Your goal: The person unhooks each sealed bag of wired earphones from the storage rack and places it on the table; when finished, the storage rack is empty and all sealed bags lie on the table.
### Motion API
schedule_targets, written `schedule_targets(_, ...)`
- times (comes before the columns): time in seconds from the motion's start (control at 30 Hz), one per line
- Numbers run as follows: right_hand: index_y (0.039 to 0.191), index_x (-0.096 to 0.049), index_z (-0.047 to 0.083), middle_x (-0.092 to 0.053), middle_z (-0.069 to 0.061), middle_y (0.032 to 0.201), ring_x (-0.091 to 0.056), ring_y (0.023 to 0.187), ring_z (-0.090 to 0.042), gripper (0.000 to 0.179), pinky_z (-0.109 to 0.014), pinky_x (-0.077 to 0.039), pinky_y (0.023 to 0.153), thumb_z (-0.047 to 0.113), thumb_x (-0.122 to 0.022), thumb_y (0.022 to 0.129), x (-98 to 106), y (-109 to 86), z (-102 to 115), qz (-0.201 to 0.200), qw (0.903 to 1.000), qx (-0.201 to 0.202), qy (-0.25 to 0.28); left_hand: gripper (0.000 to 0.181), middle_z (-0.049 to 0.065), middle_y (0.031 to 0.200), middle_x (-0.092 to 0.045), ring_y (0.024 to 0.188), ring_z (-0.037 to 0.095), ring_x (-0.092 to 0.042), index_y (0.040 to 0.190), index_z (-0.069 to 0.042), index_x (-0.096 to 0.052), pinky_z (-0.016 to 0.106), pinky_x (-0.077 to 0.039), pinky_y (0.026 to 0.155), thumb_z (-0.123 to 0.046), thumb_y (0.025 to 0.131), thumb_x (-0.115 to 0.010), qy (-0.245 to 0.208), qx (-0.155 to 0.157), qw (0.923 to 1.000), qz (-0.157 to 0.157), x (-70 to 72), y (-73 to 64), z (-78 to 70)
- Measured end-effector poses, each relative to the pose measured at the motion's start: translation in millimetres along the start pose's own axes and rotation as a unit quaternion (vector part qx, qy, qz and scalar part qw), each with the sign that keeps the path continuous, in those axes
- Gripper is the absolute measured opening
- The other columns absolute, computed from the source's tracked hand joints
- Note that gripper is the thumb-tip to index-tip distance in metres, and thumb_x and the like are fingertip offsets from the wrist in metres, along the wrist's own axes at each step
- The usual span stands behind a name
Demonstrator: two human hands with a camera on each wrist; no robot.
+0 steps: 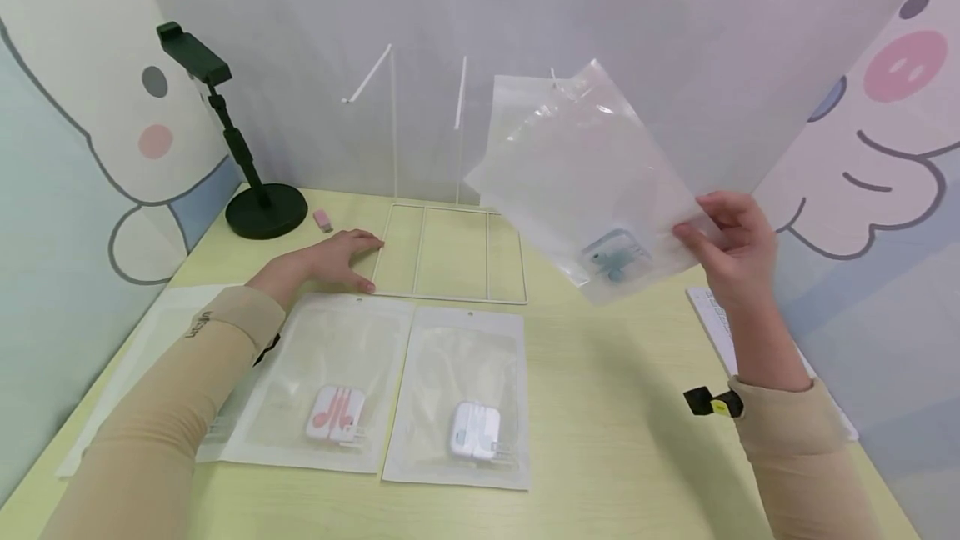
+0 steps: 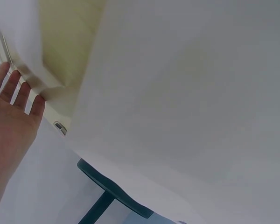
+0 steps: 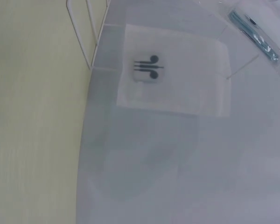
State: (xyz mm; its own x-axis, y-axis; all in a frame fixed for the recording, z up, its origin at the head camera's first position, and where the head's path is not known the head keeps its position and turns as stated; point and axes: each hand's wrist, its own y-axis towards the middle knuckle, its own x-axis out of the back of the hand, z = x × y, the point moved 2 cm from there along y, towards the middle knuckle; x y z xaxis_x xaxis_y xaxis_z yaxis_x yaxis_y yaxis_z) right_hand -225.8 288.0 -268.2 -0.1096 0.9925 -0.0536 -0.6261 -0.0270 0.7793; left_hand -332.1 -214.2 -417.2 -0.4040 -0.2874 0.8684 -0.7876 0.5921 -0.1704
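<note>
My right hand pinches the edge of a clear plastic bag with blue earphones in its lower part. The bag is held up, tilted, before the right hook of a white wire rack. Behind it, another bag with dark earphones hangs at the rack, as the right wrist view shows. My left hand touches the left side of the rack's base, thumb near its front corner and fingers spread. The rack's left hook and middle hook carry nothing.
In front of the rack lie a bag with pink earphones and another with white ones. A further bag lies partly under my left forearm. A black stand and pink USB stick are back left; a white keyboard is right.
</note>
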Motion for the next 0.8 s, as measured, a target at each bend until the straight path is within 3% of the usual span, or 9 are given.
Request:
schedule_targets(0.27, 0.102, -0.052, -0.015, -0.068, -0.019, 0.089, -0.066, 0.078, -0.024, 0.035, -0.024, -0.056, 0.065, -0.032, -0.055, 0.072, 32, -21.3, 12, -0.038, 0.9982, -0.037, 0.028, 0.091, 0.023, 0.149, -0.027, 0.137, 0.043, -0.021, 0.145, -0.001, -0.033, 0.058, -0.018, 0.110, -0.044, 0.077, -0.075, 0.010, -0.001, 0.9999, -0.002, -0.5, -0.7, 1.1)
schedule_targets(0.43, 0.095, -0.053, -0.022, -0.068, -0.018, 0.088, -0.068, 0.075, -0.022, 0.025, -0.022, -0.056, 0.064, -0.033, -0.051, 0.073, 50, -38.3, 18, -0.042, 0.9979, -0.045, 0.019, 0.091, 0.022, 0.149, -0.027, 0.137, 0.042, -0.021, 0.145, -0.002, -0.033, 0.058, -0.017, 0.110, -0.044, 0.077, -0.075, 0.008, 0.001, 1.0000, -0.001, 0.8, -1.0, 1.1)
schedule_targets(0.57, 0.091, -0.058, -0.023, -0.069, -0.010, 0.089, -0.066, 0.072, -0.013, 0.017, -0.016, -0.053, 0.063, -0.028, -0.055, 0.075, 61, -50.3, 22, -0.040, 0.9953, -0.056, -0.068, 0.091, 0.022, 0.150, -0.026, 0.138, 0.042, -0.019, 0.146, -0.002, -0.032, 0.058, -0.017, 0.110, -0.043, 0.077, -0.076, -0.003, 0.006, 1.0000, 0.001, 1.5, -1.5, 0.7)
schedule_targets(0.7, 0.094, -0.063, -0.021, -0.069, -0.009, 0.092, -0.062, 0.072, -0.011, 0.022, -0.012, -0.050, 0.060, -0.029, -0.053, 0.075, 69, -61.1, 27, -0.014, 0.9905, -0.062, -0.122, 0.091, 0.022, 0.150, -0.025, 0.138, 0.043, -0.018, 0.146, -0.002, -0.032, 0.059, -0.016, 0.110, -0.044, 0.077, -0.075, -0.003, 0.006, 1.0000, 0.003, 0.8, -1.4, 0.2)
schedule_targets(0.8, 0.098, -0.065, -0.017, -0.069, -0.001, 0.094, -0.060, 0.072, -0.006, 0.026, -0.010, -0.047, 0.056, -0.027, -0.055, 0.076, 71, -71.1, 30, 0.001, 0.9726, -0.090, -0.214, 0.092, 0.022, 0.150, -0.025, 0.138, 0.043, -0.018, 0.146, -0.002, -0.032, 0.059, -0.016, 0.110, -0.045, 0.077, -0.075, -0.001, 0.006, 1.0000, 0.003, 0.8, -1.3, -0.3)
